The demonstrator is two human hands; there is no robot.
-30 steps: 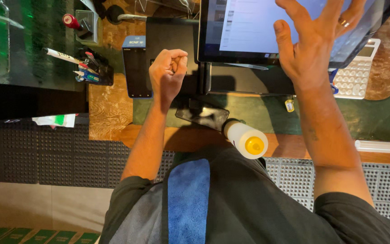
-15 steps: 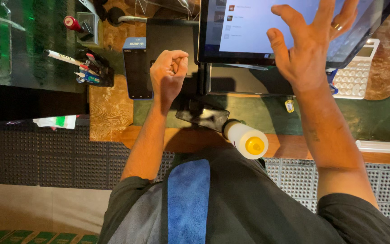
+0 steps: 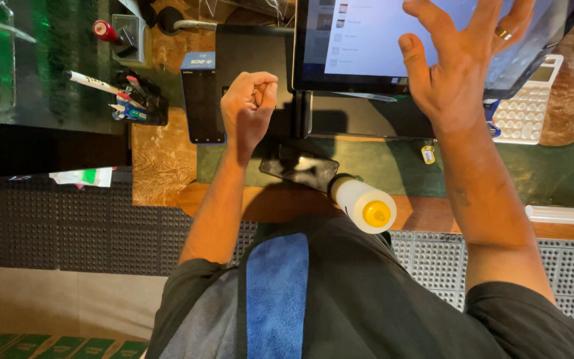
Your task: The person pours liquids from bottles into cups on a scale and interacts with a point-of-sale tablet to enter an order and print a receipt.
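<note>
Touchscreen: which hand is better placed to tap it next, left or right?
Right, probably. The right hand is open, fingers spread over the touchscreen. The left hand is a closed fist below the screen's left corner, beside the black device.

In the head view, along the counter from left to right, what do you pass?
Pen holder → black card reader → left hand, a closed fist → white bottle with yellow cap → right hand, spread at the screen → calculator.
</note>
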